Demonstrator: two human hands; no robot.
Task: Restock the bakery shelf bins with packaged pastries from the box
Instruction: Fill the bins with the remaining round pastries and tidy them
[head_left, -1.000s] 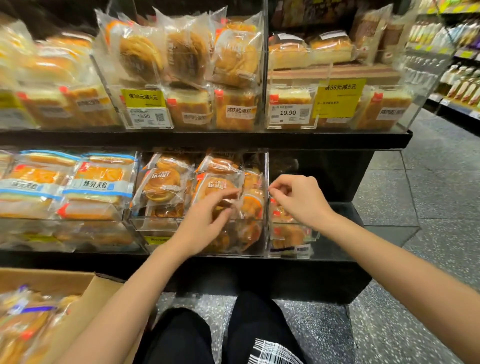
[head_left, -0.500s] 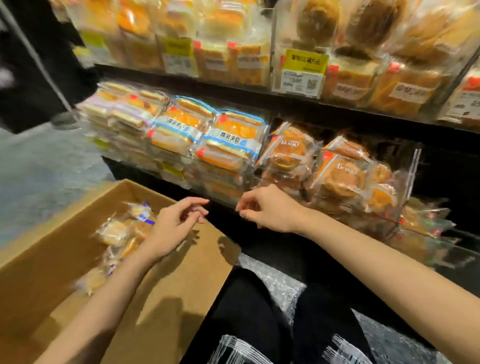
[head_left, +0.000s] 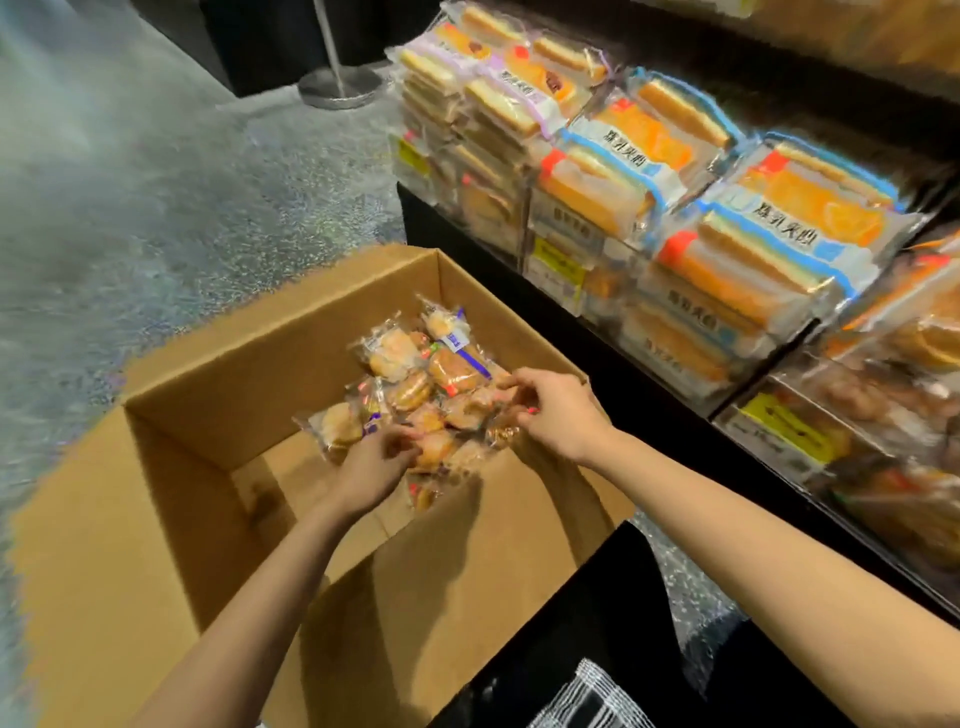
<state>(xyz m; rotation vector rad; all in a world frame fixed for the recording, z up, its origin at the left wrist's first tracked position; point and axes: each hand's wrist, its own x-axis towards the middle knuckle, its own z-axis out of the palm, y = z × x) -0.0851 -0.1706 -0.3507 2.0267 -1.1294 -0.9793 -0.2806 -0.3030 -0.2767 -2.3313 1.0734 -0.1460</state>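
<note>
Speckled grey floor (head_left: 130, 171) fills nine to twelve o'clock, smeared by blur. The black shelf unit (head_left: 587, 332) runs from one down to four o'clock, its clear plastic bins (head_left: 789, 431) stacked with blue-edged packets of sliced cake (head_left: 769, 244), the far-right ones cut off by the frame. Centre and seven o'clock: the open brown cardboard box (head_left: 218, 384), near flap hiding part of its floor. Inside, against its far right corner, sits a heap of clear-wrapped round pastries (head_left: 410, 374). The right hand (head_left: 550, 410) reaches in at the heap's three o'clock edge, fingers curled and pinching a wrapper. The left hand (head_left: 374, 462) is at the heap's six o'clock edge, fingers bent into the packets; whether it actually grips one, I cannot tell, they are hidden. A round metal stand base (head_left: 340, 88) shows at twelve o'clock.
</note>
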